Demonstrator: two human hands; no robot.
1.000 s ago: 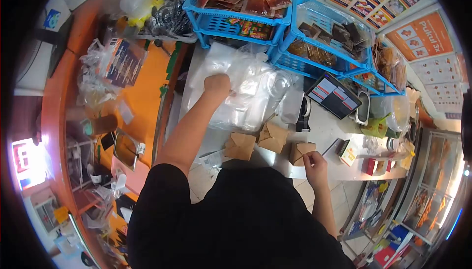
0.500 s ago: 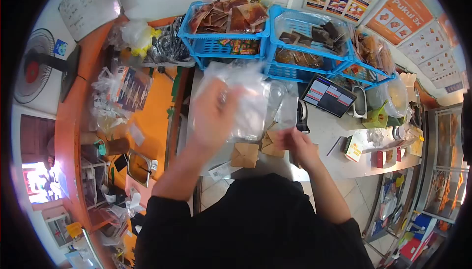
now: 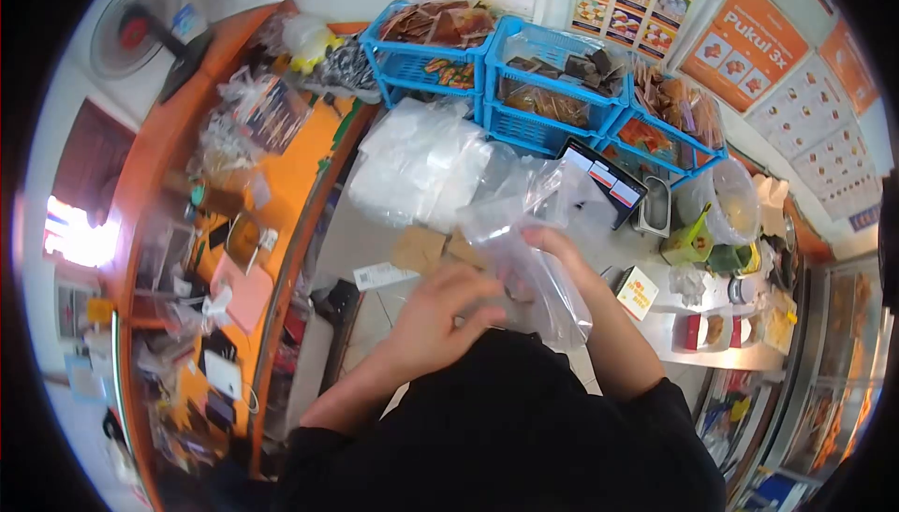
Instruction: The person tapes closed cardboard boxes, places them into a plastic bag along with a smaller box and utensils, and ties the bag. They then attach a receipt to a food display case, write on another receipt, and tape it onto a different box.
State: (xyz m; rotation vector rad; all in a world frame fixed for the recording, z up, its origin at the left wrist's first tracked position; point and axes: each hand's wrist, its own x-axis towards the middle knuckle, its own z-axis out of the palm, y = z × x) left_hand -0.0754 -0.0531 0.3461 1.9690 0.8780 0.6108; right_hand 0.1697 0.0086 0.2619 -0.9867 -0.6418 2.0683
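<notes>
A clear plastic bag (image 3: 548,297) hangs loosely in front of my body, its upper part spread over the counter. My right hand (image 3: 559,252) is closed on the bag, thumb on top, with some fingers hidden behind the film. My left hand (image 3: 442,311) is beside the bag's left edge, slightly blurred, fingers and thumb apart with nothing visible between them. Just beyond it lie a folded brown paper packet (image 3: 418,249) and a second brown packet (image 3: 464,249), partly covered by the bag. A white printed slip (image 3: 384,276) lies left of them.
A pile of clear plastic bags (image 3: 417,161) covers the counter behind. Blue baskets (image 3: 524,128) with packets line the wall. A tablet (image 3: 604,182), metal container (image 3: 653,208) and green container (image 3: 688,241) stand right. An orange worktop (image 3: 304,170) runs along the left.
The clear bag is now in my right hand, in front of me. My left hand has come down from the bag pile toward my body. The view has shifted and turned.
</notes>
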